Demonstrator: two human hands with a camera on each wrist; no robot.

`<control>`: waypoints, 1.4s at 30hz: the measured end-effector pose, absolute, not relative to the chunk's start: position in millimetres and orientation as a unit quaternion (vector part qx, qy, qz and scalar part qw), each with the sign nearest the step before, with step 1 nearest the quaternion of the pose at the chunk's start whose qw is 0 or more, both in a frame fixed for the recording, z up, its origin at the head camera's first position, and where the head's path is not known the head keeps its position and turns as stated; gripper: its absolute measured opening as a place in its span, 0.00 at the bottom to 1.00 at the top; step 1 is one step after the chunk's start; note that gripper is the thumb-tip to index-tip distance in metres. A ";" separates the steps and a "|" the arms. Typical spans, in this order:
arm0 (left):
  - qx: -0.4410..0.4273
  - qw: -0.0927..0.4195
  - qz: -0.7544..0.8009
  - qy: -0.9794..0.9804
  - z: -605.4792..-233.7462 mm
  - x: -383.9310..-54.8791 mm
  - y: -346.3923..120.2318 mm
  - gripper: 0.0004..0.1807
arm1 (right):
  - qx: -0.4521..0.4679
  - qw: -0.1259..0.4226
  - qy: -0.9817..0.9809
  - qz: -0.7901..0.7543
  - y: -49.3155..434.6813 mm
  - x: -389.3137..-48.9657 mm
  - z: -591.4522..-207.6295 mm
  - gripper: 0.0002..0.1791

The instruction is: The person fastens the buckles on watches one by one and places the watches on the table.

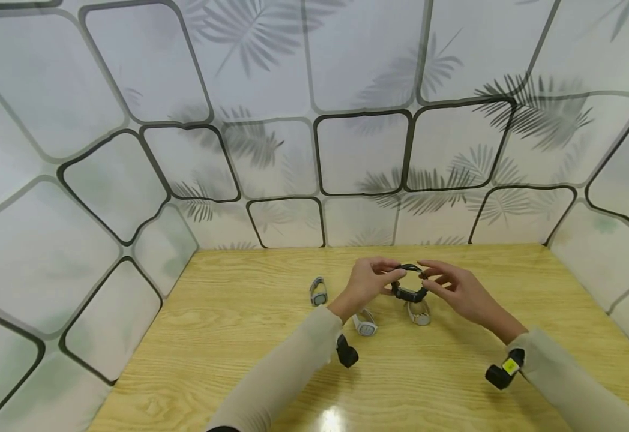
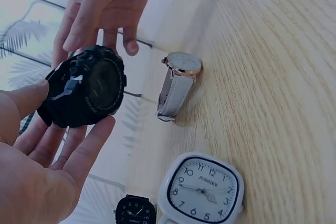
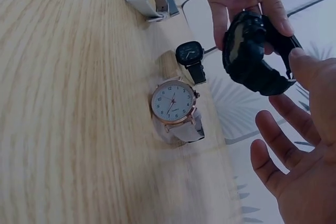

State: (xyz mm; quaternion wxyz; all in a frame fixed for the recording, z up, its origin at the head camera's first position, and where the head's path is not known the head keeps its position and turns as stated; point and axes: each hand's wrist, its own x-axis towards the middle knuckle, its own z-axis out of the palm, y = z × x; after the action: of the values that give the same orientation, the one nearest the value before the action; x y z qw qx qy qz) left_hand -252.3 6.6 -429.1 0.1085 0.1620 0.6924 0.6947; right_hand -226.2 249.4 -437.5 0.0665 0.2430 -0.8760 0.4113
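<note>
Both hands hold a black round-faced wristwatch (image 2: 105, 85) up in front of the person, over the table. My left hand (image 1: 365, 285) grips it on one side, thumb on the strap and fingers spread under the case. From the other side my right hand (image 1: 459, 293) pinches the strap, its thumb at the strap end in the right wrist view and its other fingers fanned out. Below the held watch stands a rose-gold watch with a pale strap (image 3: 173, 100). A white square-faced watch (image 1: 365, 327) is near the left wrist.
A small black square watch (image 3: 189, 52) stands beyond the rose-gold one. Farther left is a grey watch (image 1: 319, 295). The wooden table (image 1: 239, 336) meets a leaf-patterned cloth wall (image 1: 363, 156) at the back and sides. Each wrist wears a black camera.
</note>
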 end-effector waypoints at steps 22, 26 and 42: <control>0.120 0.145 0.760 0.622 -432.2 -254.9 13.1 0.16 | 0.262 0.054 -0.871 0.412 253.9 -224.5 -441.9 0.38; 0.154 0.151 0.734 0.644 -433.7 -255.2 11.1 0.24 | 0.258 0.050 -0.873 0.411 258.4 -228.6 -440.9 0.37; 0.218 0.091 0.615 0.752 -435.0 -251.8 11.8 0.32 | 0.240 0.041 -0.878 0.413 264.1 -233.6 -440.2 0.35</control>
State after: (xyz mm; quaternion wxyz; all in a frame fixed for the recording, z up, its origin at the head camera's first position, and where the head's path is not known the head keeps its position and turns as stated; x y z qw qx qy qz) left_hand -251.8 11.8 -435.0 0.0911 0.2179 0.7523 0.6151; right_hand -233.6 264.1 -440.2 0.0410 0.2399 -0.8778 0.4126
